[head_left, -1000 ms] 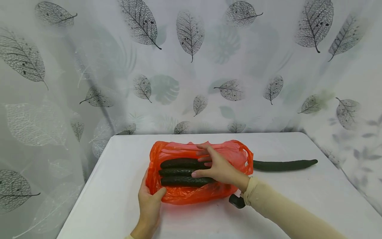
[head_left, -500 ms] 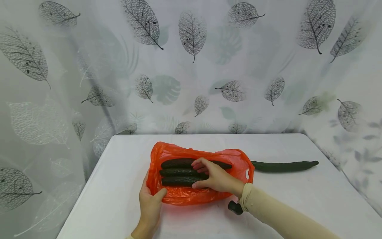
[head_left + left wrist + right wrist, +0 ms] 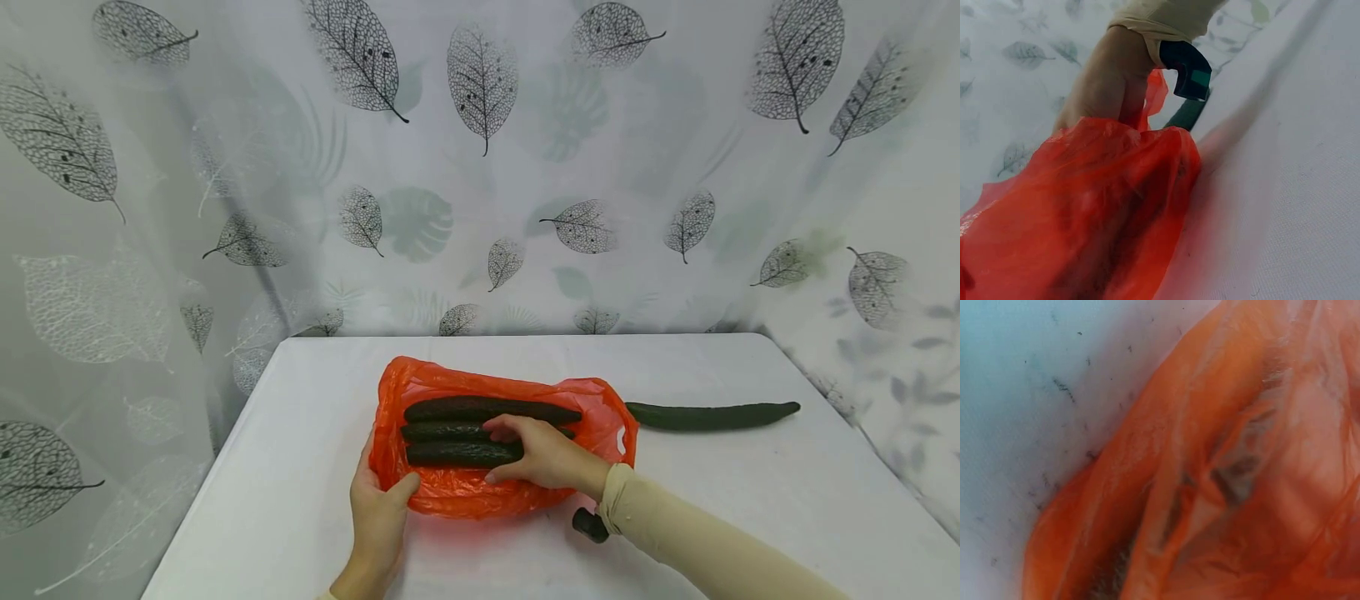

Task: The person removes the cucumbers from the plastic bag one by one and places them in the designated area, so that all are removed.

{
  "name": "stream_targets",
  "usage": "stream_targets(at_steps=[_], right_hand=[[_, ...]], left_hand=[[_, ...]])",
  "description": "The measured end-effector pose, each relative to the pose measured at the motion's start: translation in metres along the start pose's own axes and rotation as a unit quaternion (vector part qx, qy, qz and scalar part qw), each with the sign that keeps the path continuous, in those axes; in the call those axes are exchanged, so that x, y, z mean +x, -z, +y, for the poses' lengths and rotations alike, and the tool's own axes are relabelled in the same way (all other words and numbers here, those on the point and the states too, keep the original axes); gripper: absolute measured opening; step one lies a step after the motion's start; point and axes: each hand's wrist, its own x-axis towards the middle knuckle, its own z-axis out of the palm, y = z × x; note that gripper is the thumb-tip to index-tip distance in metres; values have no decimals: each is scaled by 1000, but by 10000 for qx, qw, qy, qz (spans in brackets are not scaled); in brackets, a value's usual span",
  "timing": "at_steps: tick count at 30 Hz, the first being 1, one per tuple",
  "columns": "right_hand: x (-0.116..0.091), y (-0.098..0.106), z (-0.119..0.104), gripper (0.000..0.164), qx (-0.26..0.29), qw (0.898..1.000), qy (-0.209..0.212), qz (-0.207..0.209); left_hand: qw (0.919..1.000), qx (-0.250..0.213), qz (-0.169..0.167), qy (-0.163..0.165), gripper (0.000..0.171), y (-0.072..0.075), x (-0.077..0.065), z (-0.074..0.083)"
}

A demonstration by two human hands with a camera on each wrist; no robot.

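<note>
A red plastic bag lies open on the table with three dark green cucumbers side by side inside it. My left hand grips the bag's left end, thumb over the rim. Inside the bag, my right hand has its fingers curled over the nearest cucumber, the thumb on its near side. That hand hides the cucumber's right part. Behind it lie the middle cucumber and the far cucumber. The left wrist view shows the bag partly covering the right hand; red film fills much of the right wrist view.
Another long cucumber lies on the white table, right of the bag. Below the right wrist hangs a small black device. A leaf-patterned curtain stands behind the table.
My right hand has come down and toward me, from over the cucumbers onto the nearest one, its fingers curling in. The bag's far rim has dropped lower. The left hand stays put.
</note>
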Motion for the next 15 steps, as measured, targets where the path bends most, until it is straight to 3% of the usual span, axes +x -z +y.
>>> stream_targets(at_steps=[15], right_hand=[[-2, -6, 3, 61, -491, 9988, 39, 8]], left_hand=[[9999, -43, -101, 36, 88, 1, -1, -2]])
